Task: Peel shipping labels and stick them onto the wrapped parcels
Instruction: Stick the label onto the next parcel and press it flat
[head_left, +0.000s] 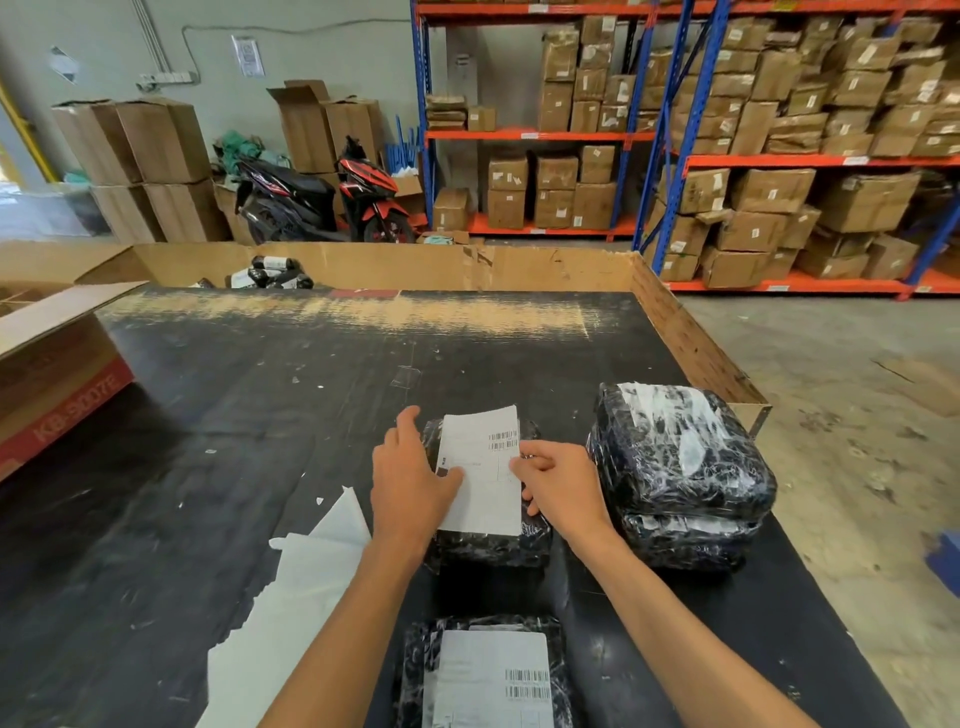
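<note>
two bare hands meet over one wrapped parcel on the black bench (218, 415). far left, an open cardboard box (57, 384) with red printing sits on the bench edge, and white backing sheets (306, 582) lie spread near the left forearm. the left hand (410, 478) lies on the left side of the shipping label (483, 467), fingers (402, 423) mostly straight and reaching over the parcel's far left corner, thumb pressing flat on the paper. the label lies on top of the middle parcel (493, 545), a black plastic-wrapped bundle just in front of the person. the right hand (563, 486) rests at the label's right edge with fingers curled; whether it pinches the paper or only presses it i cannot tell. nearer the camera, a second parcel (415, 670) already carries a label with barcodes. to the right, a stack of wrapped parcels (680, 478) stands near the bench's edge. behind the bench are a parked scooter (322, 197) and shelves (779, 161) full of cartons.
</note>
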